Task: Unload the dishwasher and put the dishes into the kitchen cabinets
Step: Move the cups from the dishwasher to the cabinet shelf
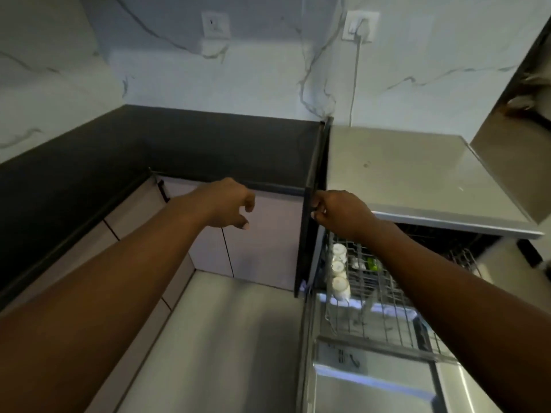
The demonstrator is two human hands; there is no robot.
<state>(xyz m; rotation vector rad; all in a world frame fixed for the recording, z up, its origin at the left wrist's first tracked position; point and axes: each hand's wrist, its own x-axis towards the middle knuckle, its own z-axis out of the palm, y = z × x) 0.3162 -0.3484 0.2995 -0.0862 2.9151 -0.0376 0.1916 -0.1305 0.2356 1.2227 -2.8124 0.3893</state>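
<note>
The dishwasher (417,174) stands at the right under a steel top. Its wire rack (378,296) is slid out and holds three white cups (340,286) in a row on its left side, with a small green item (371,263) behind them. The steel inner face of the open door (372,386) lies below the rack. My right hand (340,214) pinches the edge of a dark upright panel (311,180) at the dishwasher's left side. My left hand (231,204) hovers in front of the pale lower cabinet doors (262,242), fingers loosely curled and holding nothing.
A dark countertop (149,150) wraps the corner at the left and back, with pale cabinet fronts below it. The marble wall carries two sockets, one with a plug and white cable (356,70). A steel hood (521,120) juts in at the upper right. Grey floor (223,338) lies below.
</note>
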